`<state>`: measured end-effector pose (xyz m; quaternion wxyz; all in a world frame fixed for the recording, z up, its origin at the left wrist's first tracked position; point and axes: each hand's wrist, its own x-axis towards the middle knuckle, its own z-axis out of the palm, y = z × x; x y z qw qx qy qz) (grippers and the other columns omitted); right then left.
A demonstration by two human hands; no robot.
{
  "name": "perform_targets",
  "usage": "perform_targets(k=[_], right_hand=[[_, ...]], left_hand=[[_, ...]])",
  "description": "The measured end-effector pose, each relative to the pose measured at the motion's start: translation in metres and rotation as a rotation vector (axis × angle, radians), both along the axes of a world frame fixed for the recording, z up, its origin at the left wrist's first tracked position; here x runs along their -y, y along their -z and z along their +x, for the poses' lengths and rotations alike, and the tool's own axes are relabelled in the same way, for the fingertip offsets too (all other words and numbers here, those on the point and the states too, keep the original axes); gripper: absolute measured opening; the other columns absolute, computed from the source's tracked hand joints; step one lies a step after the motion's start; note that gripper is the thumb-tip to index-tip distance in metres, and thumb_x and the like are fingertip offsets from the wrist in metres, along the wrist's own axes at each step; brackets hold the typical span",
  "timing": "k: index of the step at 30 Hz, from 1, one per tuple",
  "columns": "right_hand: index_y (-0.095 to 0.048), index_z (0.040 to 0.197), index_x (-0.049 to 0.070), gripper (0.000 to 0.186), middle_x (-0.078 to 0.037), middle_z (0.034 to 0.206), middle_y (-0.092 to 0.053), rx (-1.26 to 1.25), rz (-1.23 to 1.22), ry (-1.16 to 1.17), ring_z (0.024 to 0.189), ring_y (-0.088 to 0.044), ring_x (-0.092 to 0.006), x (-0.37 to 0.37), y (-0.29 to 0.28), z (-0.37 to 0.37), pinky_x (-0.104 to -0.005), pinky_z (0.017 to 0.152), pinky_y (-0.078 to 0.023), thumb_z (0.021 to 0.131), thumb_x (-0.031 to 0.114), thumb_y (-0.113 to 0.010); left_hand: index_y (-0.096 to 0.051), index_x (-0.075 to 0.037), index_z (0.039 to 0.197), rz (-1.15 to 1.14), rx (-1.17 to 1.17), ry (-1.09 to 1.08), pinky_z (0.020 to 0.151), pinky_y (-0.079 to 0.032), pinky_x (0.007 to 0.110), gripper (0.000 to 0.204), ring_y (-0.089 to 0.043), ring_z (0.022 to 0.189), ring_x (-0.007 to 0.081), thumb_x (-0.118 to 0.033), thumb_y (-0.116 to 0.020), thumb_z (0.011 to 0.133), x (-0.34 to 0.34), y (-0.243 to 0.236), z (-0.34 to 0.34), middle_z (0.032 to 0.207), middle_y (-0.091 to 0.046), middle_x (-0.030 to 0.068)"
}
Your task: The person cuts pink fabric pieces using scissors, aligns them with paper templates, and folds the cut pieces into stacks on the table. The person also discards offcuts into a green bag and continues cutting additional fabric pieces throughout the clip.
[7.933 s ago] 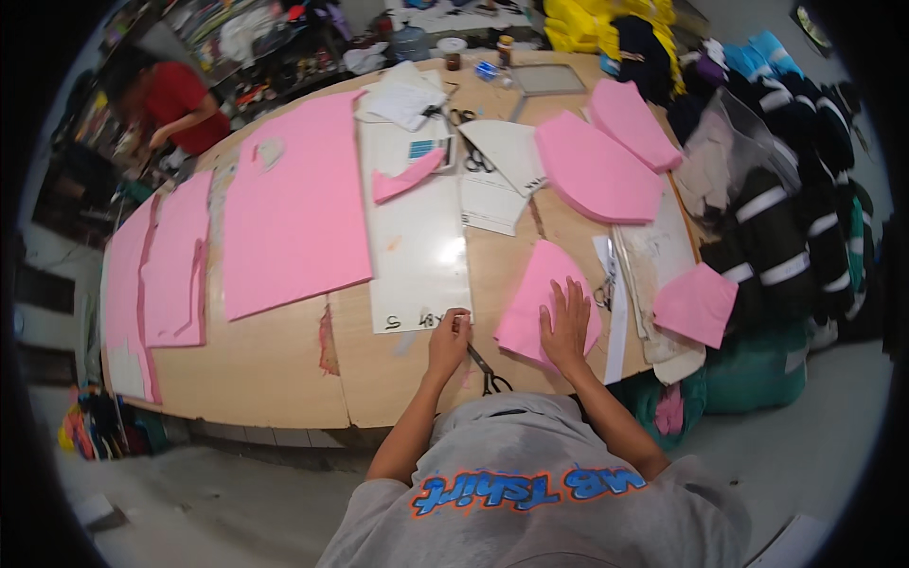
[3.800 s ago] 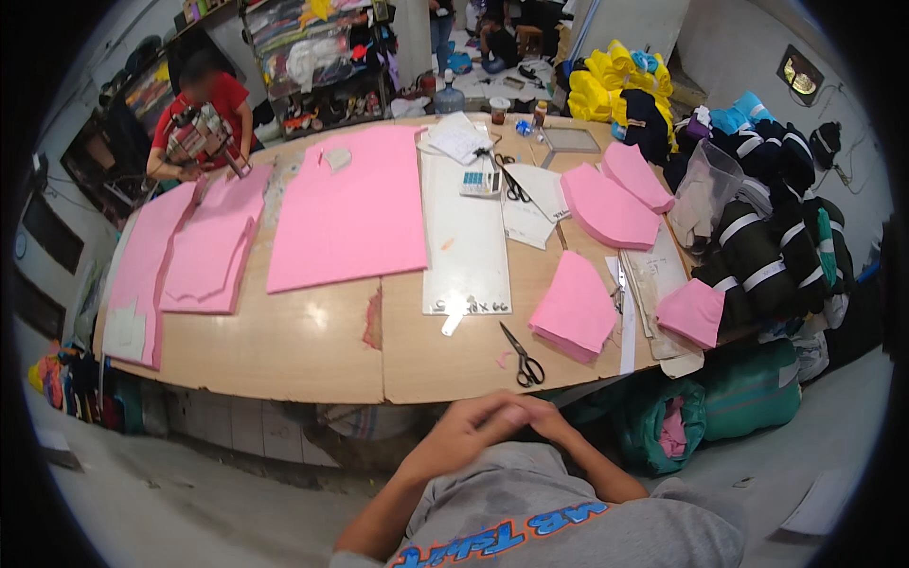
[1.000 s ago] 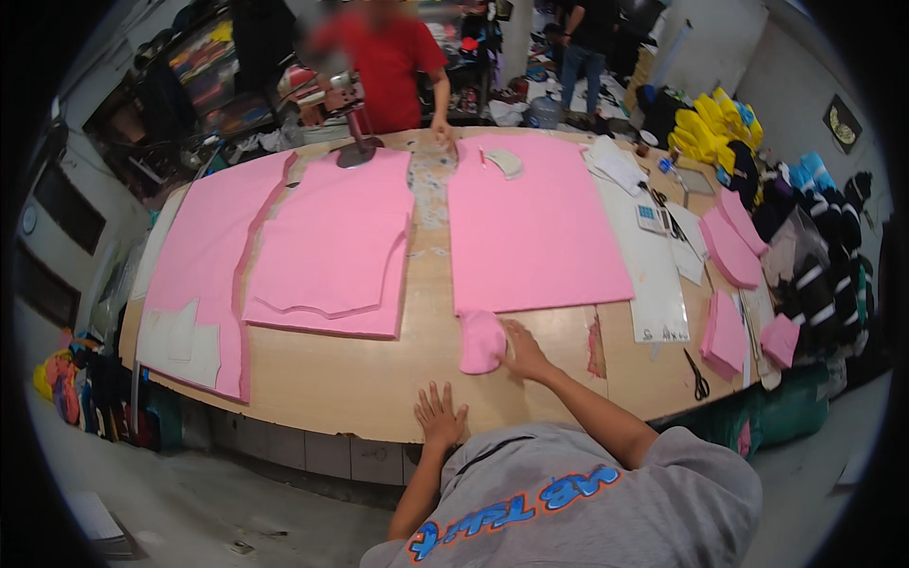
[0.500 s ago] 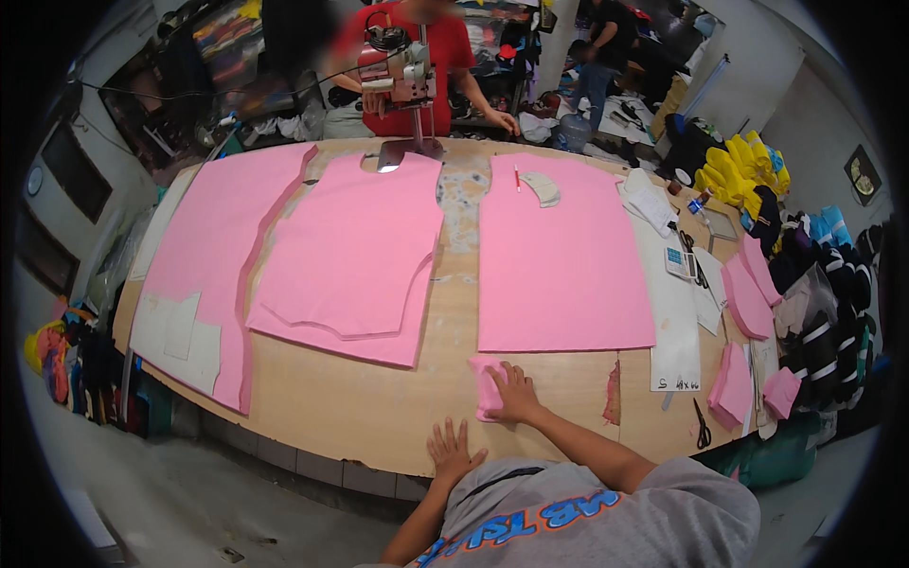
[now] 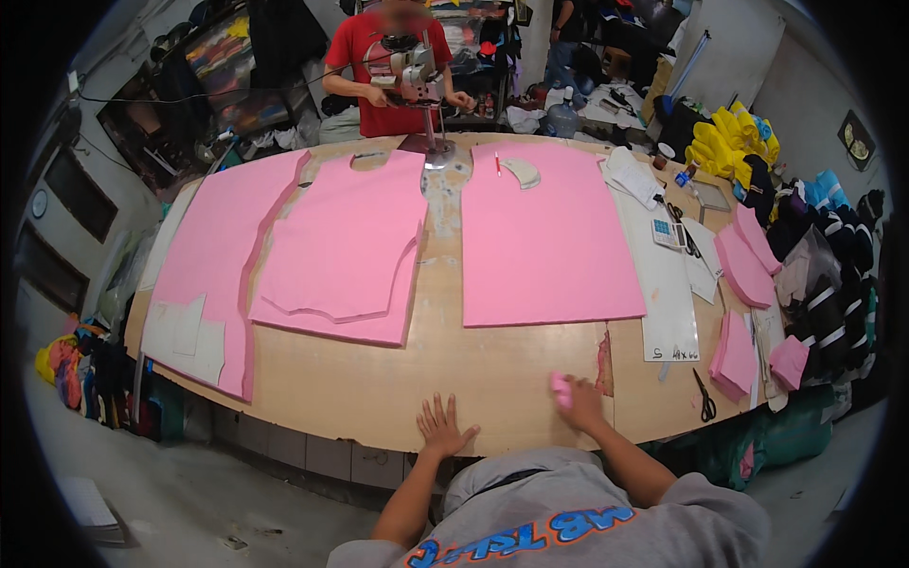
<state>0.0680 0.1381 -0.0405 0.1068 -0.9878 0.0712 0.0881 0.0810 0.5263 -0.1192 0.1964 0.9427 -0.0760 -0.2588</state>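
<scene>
My left hand [image 5: 443, 428] lies flat on the wooden cutting table [image 5: 502, 379] near its front edge, fingers spread. My right hand [image 5: 581, 407] is closed around a small bunched pink fabric piece [image 5: 561, 389], to the right of my left hand. Beyond it lies a thick stack of pink fabric [image 5: 549, 251] with straight edges. A cut stack of pink fabric [image 5: 336, 260] with a neckline curve sits left of centre. Farther left is a long pink stack [image 5: 213, 251] with a paper pattern [image 5: 185, 350] on its near end.
Opposite me, a person in a red shirt [image 5: 374, 52] handles an upright cutting machine [image 5: 407, 76] at the far edge. At right lie a calculator [image 5: 668, 234], black scissors [image 5: 704, 396], a long white pattern [image 5: 668, 312] and smaller pink fabric stacks [image 5: 731, 355].
My right hand has moved right, lifting the pink piece, which is now bunched. The left hand remains flat. The person opposite has brought the cutting machine toward the gap between stacks.
</scene>
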Motion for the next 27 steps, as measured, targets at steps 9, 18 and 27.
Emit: perform_targets(k=[9, 18, 27], right_hand=[[-0.056, 0.148, 0.011, 0.061, -0.028, 0.128, -0.072, 0.052, 0.178, 0.513, 0.117, -0.071, -0.051, 0.134, 0.011, -0.129, -0.0631, 0.098, -0.057, 0.095, 0.031, -0.079], [-0.055, 0.149, 0.006, 0.078, -0.027, 0.134, -0.071, 0.055, 0.618, 0.383, 0.121, -0.071, -0.0474, 0.206, 0.031, -0.17, -0.0546, 0.106, -0.057, 0.085, 0.037, -0.086], [-0.058, 0.145, 0.005, 0.066, -0.016, 0.117, -0.075, 0.349, 1.406, 1.445, 0.097, -0.078, -0.0329, 0.254, 0.065, -0.394, -0.0484, 0.081, -0.064, 0.097, 0.044, -0.084]], left_hand=[[0.007, -0.026, 0.184, 0.099, -0.037, -0.081, 0.135, 0.01, 0.07, 0.127, 0.023, 0.172, 0.0469, -0.096, -0.05, 0.095, 0.004, -0.023, 0.004, 0.19, 0.02, 0.0171], [0.002, -0.022, 0.185, 0.351, -0.085, -0.195, 0.136, -0.015, 0.07, 0.113, 0.003, 0.175, 0.0468, -0.088, -0.043, 0.105, 0.05, -0.044, 0.011, 0.192, 0.007, 0.0166], [-0.008, -0.023, 0.185, 0.806, 0.039, -0.447, 0.13, -0.032, 0.071, 0.089, -0.018, 0.171, 0.054, -0.072, -0.033, 0.115, 0.103, 0.003, -0.021, 0.19, -0.012, 0.0213]])
